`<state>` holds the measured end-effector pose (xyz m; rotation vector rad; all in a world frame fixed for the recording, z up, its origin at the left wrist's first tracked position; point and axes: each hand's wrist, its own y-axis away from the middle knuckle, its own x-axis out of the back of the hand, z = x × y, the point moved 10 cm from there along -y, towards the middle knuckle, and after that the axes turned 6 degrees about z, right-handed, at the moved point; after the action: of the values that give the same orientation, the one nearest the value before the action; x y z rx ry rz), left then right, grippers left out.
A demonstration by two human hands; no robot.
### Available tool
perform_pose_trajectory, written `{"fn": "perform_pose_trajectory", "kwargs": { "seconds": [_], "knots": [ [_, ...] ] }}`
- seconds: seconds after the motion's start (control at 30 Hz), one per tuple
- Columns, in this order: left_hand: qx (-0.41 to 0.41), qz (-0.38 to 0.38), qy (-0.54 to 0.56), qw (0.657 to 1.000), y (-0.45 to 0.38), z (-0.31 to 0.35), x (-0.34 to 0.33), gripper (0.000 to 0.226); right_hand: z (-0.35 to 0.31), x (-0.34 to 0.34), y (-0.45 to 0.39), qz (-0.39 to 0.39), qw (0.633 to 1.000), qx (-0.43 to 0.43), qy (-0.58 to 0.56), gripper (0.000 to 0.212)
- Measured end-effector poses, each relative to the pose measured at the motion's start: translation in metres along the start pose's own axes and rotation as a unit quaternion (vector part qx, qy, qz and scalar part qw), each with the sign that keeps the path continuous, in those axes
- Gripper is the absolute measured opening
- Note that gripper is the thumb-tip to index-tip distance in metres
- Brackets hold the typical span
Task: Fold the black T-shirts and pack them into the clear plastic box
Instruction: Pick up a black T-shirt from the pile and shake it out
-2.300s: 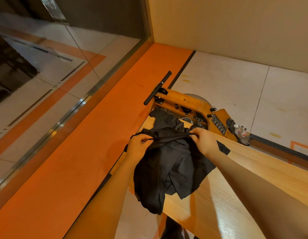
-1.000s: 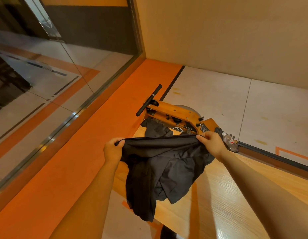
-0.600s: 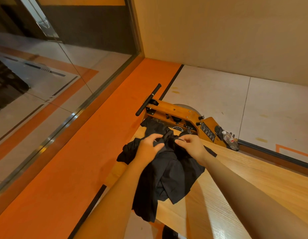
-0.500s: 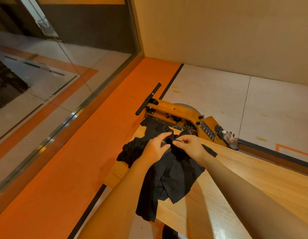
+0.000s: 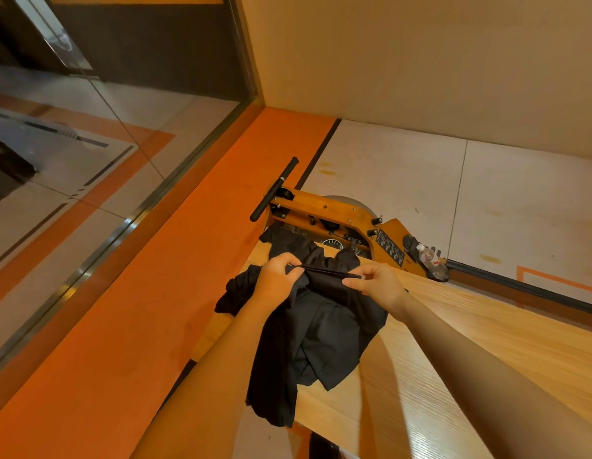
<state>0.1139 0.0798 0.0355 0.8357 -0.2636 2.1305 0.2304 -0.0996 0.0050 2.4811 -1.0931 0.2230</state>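
reaching out from the bottom of the view, two bare forearms run up over a light wooden table toward the middle of the frame; a dark shape sits at the very bottom edge below the table's near edge, too cut off to identify; the black t-shirt hangs bunched between the arms, its lower folds draping over the table's near-left edge and dangling past it, while another part spills out to the left behind the left wrist; the left hand has its fingers curled and pinches one end of a thin taut edge of the cloth; the right hand pinches the other end between thumb and fingertips, so the edge stretches as a short straight line between the two hands, which are near each other; more black fabric lies crumpled just beyond the hands at the table's far corner; whether it belongs to the same shirt cannot be told; the clear plastic box does not appear in this view; past the table stands an orange wooden machine with a black handle bar sticking out to the left and a round gauge facing the table; a small plastic bottle rests at its right end; underneath runs an orange floor strip, with pale tiles to the right, a glass wall on the left and a beige wall behind.
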Motion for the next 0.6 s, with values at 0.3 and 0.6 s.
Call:
{"fn": "perform_pose_trajectory", "kwargs": {
  "seconds": [0.3, 0.6],
  "knots": [
    [0.037, 0.029, 0.049, 0.998, -0.003, -0.004, 0.016, 0.010, -0.007, 0.013, -0.004, 0.066, 0.978, -0.046, -0.191, 0.008],
    [0.049, 0.063, 0.107, 0.991, -0.021, 0.022, 0.071, 0.025, -0.032, 0.086, -0.013, 0.167, 0.947, -0.058, -0.267, 0.011]
  ]
}}
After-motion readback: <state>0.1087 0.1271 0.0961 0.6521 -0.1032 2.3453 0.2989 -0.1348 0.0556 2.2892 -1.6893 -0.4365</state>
